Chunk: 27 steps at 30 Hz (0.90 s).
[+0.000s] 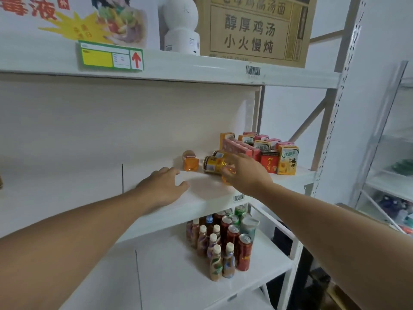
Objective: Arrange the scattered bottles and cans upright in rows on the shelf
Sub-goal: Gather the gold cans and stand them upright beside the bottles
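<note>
I see a white shelf at mid-height carrying the working items, with a second shelf level below it and a top level holding a printed cardboard box and a white rounded device. On the mid shelf, at the right rear, a group of drink cartons stands upright in close rows. On the lower level, a cluster of bottles and cans stands upright, packed together. My left hand rests palm-down on the front part of the mid shelf, fingers relaxed and slightly spread, holding nothing. My right hand reaches over the shelf with its fingers curled round an orange bottle, which lies low near the shelf's front edge. Just behind that hand, a yellow can lies on its side, with a second can lying touching it at the rear. To the left of the cans, slightly apart, a small orange bottle lies on its side with its base toward me.
</note>
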Each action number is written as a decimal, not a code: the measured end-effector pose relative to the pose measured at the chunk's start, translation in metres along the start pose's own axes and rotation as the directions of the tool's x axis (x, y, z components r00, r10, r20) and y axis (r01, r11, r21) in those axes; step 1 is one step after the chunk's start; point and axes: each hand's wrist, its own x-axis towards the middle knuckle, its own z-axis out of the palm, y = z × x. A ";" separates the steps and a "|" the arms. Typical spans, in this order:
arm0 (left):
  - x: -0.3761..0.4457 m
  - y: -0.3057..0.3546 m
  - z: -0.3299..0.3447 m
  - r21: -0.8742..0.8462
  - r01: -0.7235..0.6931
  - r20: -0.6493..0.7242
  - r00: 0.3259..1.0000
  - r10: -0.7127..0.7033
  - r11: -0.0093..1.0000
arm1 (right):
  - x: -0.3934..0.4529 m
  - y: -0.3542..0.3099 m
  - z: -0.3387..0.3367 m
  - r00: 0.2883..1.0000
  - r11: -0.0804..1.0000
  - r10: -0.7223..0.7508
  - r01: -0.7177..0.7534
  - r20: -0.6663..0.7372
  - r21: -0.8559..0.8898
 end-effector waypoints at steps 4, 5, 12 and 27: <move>0.029 0.028 0.005 0.051 0.004 0.014 1.000 -0.004 0.999 | 0.025 0.050 -0.004 0.999 0.996 -0.030 0.032 -0.031 0.077; 0.035 0.034 0.007 0.062 0.010 0.014 1.000 -0.011 0.998 | 0.031 0.060 -0.002 0.999 0.996 -0.024 0.028 -0.039 0.089; 0.074 0.048 0.016 0.079 -0.063 0.022 0.998 0.061 0.995 | 0.065 0.077 0.015 0.999 0.990 -0.031 0.028 0.021 0.136; 0.178 0.069 0.030 0.295 -0.461 0.138 0.887 0.440 0.837 | 0.161 0.067 0.035 0.969 0.989 0.096 -0.067 0.229 -0.133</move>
